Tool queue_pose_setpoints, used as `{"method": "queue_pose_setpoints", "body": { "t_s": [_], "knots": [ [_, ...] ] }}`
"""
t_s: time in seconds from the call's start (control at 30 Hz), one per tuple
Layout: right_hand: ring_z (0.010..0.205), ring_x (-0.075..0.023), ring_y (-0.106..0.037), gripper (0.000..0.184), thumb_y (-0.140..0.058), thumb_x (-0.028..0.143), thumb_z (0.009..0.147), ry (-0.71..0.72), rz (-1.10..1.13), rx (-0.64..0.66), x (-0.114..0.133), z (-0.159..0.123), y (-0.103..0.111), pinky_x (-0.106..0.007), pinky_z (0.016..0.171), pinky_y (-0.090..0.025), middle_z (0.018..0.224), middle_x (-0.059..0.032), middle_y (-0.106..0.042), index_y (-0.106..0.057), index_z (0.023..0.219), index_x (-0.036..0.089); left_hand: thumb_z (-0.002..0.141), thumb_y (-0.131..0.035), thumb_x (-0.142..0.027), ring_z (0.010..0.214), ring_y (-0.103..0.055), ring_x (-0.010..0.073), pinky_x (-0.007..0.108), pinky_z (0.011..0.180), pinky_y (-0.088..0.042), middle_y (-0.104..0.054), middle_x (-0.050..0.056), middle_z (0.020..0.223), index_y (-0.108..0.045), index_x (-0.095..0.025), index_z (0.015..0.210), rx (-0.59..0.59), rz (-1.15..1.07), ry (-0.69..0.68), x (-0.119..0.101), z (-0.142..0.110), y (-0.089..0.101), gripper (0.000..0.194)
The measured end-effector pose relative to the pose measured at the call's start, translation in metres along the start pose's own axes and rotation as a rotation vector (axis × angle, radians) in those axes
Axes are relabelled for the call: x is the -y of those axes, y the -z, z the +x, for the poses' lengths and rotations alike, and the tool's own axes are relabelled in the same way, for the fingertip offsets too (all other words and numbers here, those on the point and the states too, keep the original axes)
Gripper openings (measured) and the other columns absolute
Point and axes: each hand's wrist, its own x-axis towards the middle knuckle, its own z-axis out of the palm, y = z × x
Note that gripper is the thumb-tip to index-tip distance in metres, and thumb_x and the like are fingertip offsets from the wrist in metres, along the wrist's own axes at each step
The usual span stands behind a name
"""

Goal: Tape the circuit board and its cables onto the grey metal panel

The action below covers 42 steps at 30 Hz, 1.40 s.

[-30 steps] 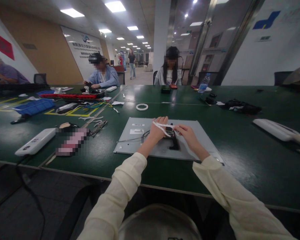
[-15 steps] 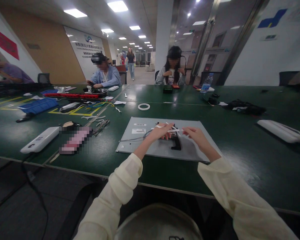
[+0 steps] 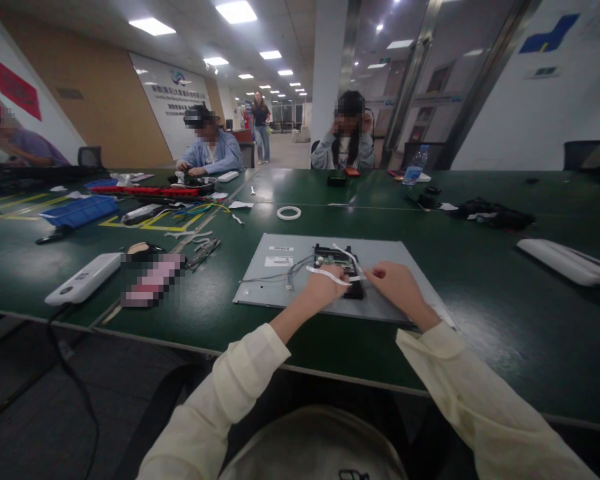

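Observation:
A flat grey panel [image 3: 255, 277] with labels lies in front of me on the green table. On it sits a black frame [image 3: 359, 288] with a small circuit board [image 3: 327, 261]. My left hand [image 3: 325, 288] is closed over the frame's near part, pinching a narrow white tape strip [image 3: 330, 274] that curves across its fingers. Just to the right, my right hand [image 3: 397, 285] is also closed, its fingertips gripping the strip's other stretch. A white end stands up over the board. Grey cables [image 3: 294, 265] run left from the frame.
A white roll of tape [image 3: 289, 213] lies beyond the panel. To the left are a pink phone-like item [image 3: 153, 280], a white power bank-like device [image 3: 84, 279], tweezers [image 3: 205, 253] and a blue tray [image 3: 79, 211]. Another white device [image 3: 560, 260] lies right. Other people sit across the table.
My left hand has moved down toward me, uncovering the board and the cables. The white strip now bends over its fingers. My right hand has shifted slightly and its fingers have curled in more.

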Motion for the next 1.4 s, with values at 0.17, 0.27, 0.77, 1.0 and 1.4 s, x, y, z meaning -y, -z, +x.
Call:
{"method": "queue_pose_setpoints", "body": {
  "t_s": [0.17, 0.27, 0.77, 1.0, 1.4],
  "knots": [
    [0.063, -0.0146, -0.051, 0.034, -0.047, 0.038, 0.083, -0.007, -0.085, 0.050, 0.003, -0.003, 0.000, -0.026, 0.055, -0.027, 0.069, -0.0042, -0.060, -0.060, 0.059, 0.017, 0.085, -0.039, -0.030, 0.076, -0.063, 0.0186, 0.026, 0.066, -0.047, -0.067, 0.008, 0.078, -0.067, -0.014, 0.082, 0.020, 0.034, -0.015, -0.001, -0.002, -0.003, 0.032],
    [0.064, -0.0146, -0.051, 0.035, -0.048, 0.039, 0.084, -0.011, -0.125, 0.072, 0.005, -0.004, 0.002, -0.026, 0.055, -0.026, 0.069, -0.0043, -0.059, -0.060, 0.060, 0.017, 0.084, -0.040, -0.031, 0.076, -0.063, 0.0197, 0.027, 0.064, -0.048, -0.067, 0.009, 0.078, -0.067, -0.013, 0.082, 0.027, 0.059, -0.009, 0.001, -0.001, -0.005, 0.032],
    [0.077, -0.0179, -0.055, 0.037, -0.043, 0.043, 0.089, -0.060, -0.348, 0.208, 0.030, -0.009, 0.014, -0.026, 0.053, -0.025, 0.082, -0.0077, -0.060, -0.064, 0.073, 0.016, 0.085, -0.042, -0.032, 0.088, -0.063, 0.0229, 0.031, 0.073, -0.050, -0.066, 0.013, 0.087, -0.065, -0.010, 0.088, -0.002, 0.195, -0.042, 0.000, -0.002, -0.016, 0.032],
    [0.078, -0.0199, -0.056, 0.036, -0.045, 0.042, 0.088, -0.055, -0.353, 0.174, 0.025, -0.010, 0.012, -0.026, 0.053, -0.027, 0.082, -0.0094, -0.060, -0.064, 0.071, 0.015, 0.086, -0.043, -0.035, 0.090, -0.062, 0.0235, 0.031, 0.073, -0.050, -0.066, 0.014, 0.089, -0.064, -0.010, 0.094, 0.035, 0.213, -0.007, 0.002, -0.002, -0.010, 0.033],
    [0.079, -0.0194, -0.049, 0.016, -0.048, 0.021, 0.084, 0.149, -0.264, -0.227, 0.023, -0.012, 0.013, -0.029, 0.064, -0.037, 0.078, -0.0076, -0.054, -0.054, 0.069, 0.016, 0.083, -0.048, -0.025, 0.091, -0.062, 0.0219, 0.031, 0.080, -0.049, -0.065, 0.014, 0.091, -0.065, -0.011, 0.093, 0.064, 0.233, 0.035, -0.003, -0.012, 0.010, 0.024]
  ]
}}
